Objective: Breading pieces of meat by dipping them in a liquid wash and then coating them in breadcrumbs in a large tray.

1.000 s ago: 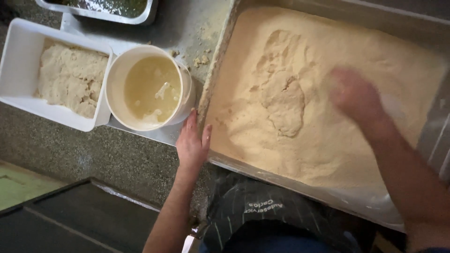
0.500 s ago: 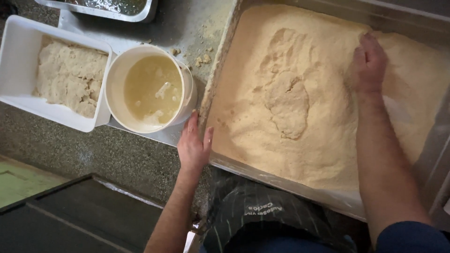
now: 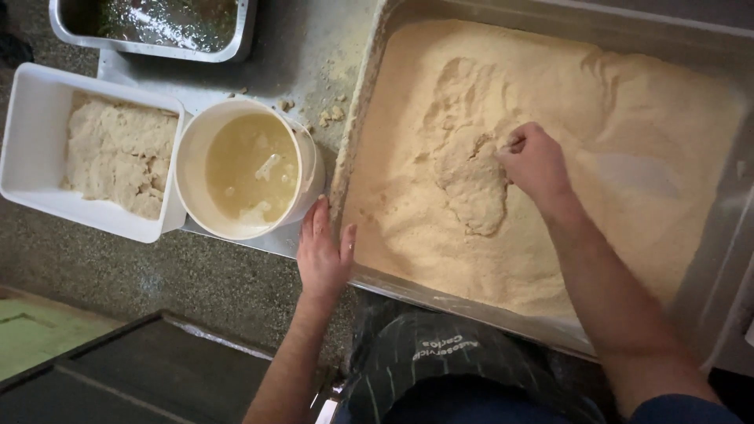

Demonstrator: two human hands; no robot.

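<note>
A large metal tray (image 3: 711, 259) holds a deep bed of pale breadcrumbs (image 3: 628, 102). A flat breaded piece (image 3: 471, 184) lies in the middle of the crumbs. My right hand (image 3: 534, 161) is curled at the piece's upper right edge, fingertips touching it. My left hand (image 3: 323, 253) rests flat with fingers apart on the counter against the tray's near left corner, holding nothing. Just beyond it stands a round white tub (image 3: 188, 169) of yellowish liquid.
A white rectangular dish (image 3: 31, 137) at the left holds breaded pieces. A metal pan (image 3: 149, 49) with dark greenish contents stands at the top left. Crumbs are scattered on the speckled counter (image 3: 157, 275). A dark apron (image 3: 440, 369) is below.
My right hand has swept from the right side of the crumbs, up toward the far edge, then left onto the breaded piece. My left hand has stayed at the tray's corner.
</note>
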